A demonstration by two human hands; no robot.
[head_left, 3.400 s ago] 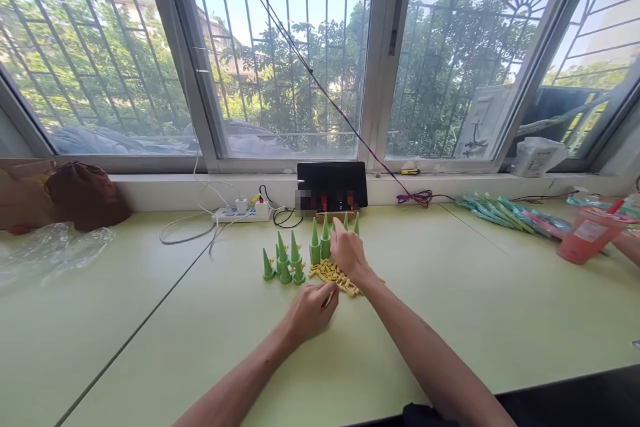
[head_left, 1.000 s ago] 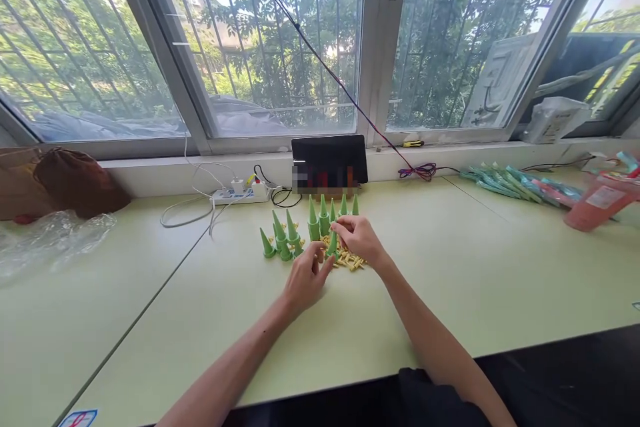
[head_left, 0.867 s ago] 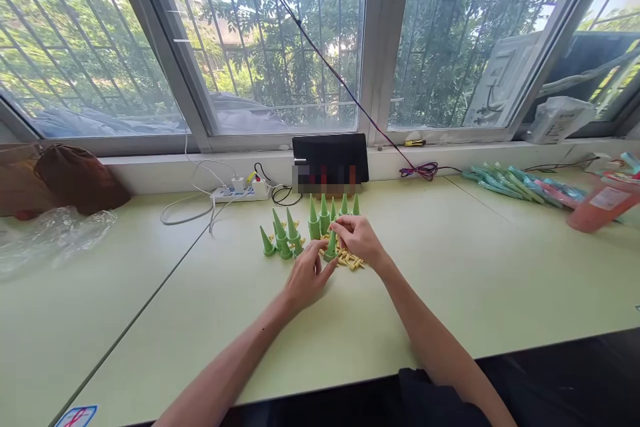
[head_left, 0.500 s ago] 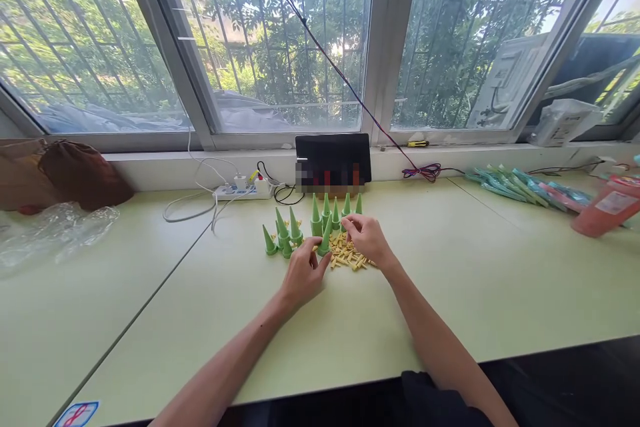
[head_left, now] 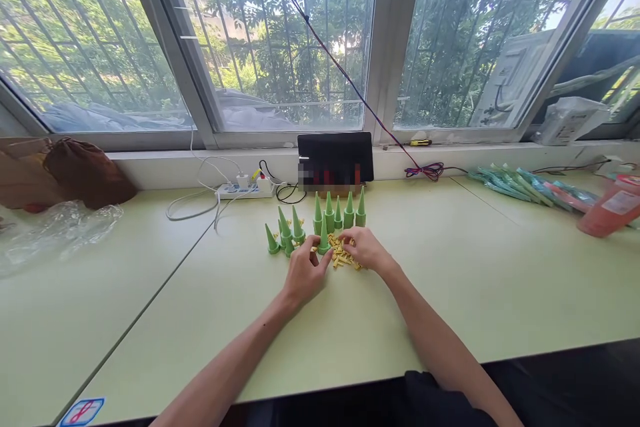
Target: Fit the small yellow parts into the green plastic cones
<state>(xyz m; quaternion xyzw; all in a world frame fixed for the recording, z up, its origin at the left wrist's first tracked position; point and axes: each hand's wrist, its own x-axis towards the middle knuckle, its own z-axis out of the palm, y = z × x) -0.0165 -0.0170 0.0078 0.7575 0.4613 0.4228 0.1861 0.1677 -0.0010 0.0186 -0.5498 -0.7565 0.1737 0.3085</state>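
Observation:
Several green cones (head_left: 338, 211) stand upright on the pale green table (head_left: 450, 280), in front of a dark tablet (head_left: 335, 158). A heap of small yellow pieces (head_left: 341, 255) lies just before them. My left hand (head_left: 304, 273) pinches the base of one green cone (head_left: 323, 238) that stands at the heap's left edge. On the yellow heap rests my right hand (head_left: 369, 249), its fingers curled onto the pieces; what they hold is hidden.
A white power strip (head_left: 245, 189) with cables lies left of the tablet. A brown bag (head_left: 85, 170) and clear plastic wrap (head_left: 55, 230) sit at far left. Teal packets (head_left: 520, 183) and a pink cup (head_left: 607, 212) are at far right. Windows run behind.
My right hand let go of the green cone and dropped onto the yellow heap. My left hand took the cone's base and stood it on the table.

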